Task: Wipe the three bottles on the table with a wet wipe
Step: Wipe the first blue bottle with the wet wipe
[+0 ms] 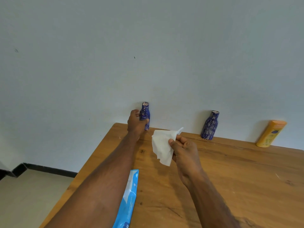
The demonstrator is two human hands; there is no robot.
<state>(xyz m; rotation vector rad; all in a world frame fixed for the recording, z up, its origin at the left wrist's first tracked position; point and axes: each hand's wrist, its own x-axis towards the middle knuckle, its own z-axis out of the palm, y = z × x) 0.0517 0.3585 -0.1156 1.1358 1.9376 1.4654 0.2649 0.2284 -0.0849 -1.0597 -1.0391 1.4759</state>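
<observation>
**Three bottles along the wall, one in hand**

Three bottles stand at the far edge of the wooden table [230, 170], close against the pale wall [148, 46]. The left blue bottle [145, 112] is upright near the table's far left corner, and the left hand [135, 123] is curled round its lower body, thumb on the near side; the fingers behind it are hidden, and the hand covers part of the label and base. The middle blue bottle [210, 125] stands alone, well apart to the right, its print too blurred to read. The yellow bottle [271, 134] appears to lean in this wide-angle view; whether it touches the wall cannot be told.

The right hand [184, 148] is raised above the table, pinching a white wet wipe [162, 145] between thumb and fingers; the sheet hangs crumpled toward the left, and a small twisted corner sticks up past the fingertips. It is apart from the held bottle.

A blue wipe packet [130, 198] lies on the table near the left edge, partly hidden by the left forearm and cut off at the bottom of the picture.
</observation>
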